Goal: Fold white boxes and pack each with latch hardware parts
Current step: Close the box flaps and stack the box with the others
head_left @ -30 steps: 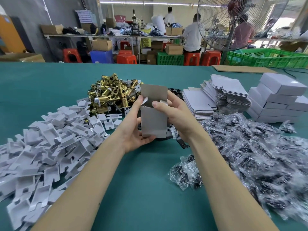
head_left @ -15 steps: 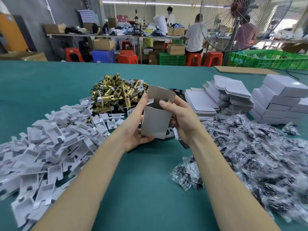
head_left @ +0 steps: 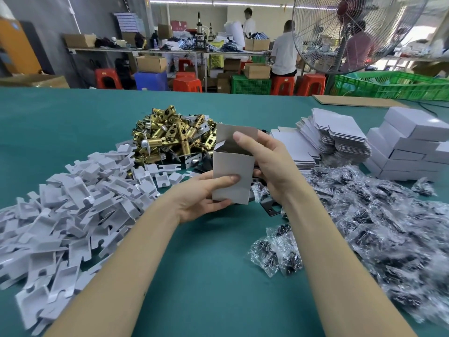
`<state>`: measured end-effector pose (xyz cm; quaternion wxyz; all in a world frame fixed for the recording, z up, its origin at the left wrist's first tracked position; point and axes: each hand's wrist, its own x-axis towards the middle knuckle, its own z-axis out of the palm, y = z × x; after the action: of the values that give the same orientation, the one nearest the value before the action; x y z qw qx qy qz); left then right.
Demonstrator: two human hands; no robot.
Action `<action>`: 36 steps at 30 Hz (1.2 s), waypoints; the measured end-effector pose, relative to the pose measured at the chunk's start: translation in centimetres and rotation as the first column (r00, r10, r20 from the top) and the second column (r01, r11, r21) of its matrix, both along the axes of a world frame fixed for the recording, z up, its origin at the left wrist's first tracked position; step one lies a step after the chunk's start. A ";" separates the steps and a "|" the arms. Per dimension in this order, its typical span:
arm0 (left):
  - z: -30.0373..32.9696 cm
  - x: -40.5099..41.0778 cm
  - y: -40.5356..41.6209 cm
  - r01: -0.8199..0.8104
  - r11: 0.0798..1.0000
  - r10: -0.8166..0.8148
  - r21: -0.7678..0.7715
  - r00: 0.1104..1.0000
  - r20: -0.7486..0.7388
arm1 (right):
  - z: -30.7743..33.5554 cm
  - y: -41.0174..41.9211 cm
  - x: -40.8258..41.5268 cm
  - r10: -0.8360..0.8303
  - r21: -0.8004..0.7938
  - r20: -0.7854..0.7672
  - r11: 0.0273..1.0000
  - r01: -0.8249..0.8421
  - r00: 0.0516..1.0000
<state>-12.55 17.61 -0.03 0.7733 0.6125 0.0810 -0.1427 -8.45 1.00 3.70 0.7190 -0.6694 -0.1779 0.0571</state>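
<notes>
Head view: white box stood upright above the green surface, top flap raised. Left hand gripped its lower half, thumb across the front. Right hand curled round the right side, forefinger at the open mouth. Brass latches were heaped behind; bagged parts lay to the right.

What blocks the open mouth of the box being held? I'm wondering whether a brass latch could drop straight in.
The right hand does: its forefinger lies across the open top of the white box, with the lid flap upright behind. The left hand grips only the lower front. The brass latches lie behind and left.
</notes>
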 end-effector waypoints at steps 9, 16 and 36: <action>0.5 -0.5 0.1 0.050 0.989 -0.052 0.142 0.999 0.014 | -0.3 -0.6 0.1 0.042 0.083 -0.157 0.996 -0.029 0.987; 1.4 -0.5 0.4 0.014 0.998 -0.018 -0.056 0.997 -0.069 | -0.7 -0.9 0.4 0.118 0.039 -0.082 0.993 -0.115 0.990; 1.1 -0.2 0.5 -0.008 0.999 0.005 -0.047 0.998 -0.058 | -0.7 -0.5 0.7 0.181 0.094 -0.045 0.980 -0.176 0.983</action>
<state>-12.70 18.11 1.08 0.7853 0.5893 0.1022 -0.1598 -7.78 0.51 3.01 0.7446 -0.6163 -0.2203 0.1311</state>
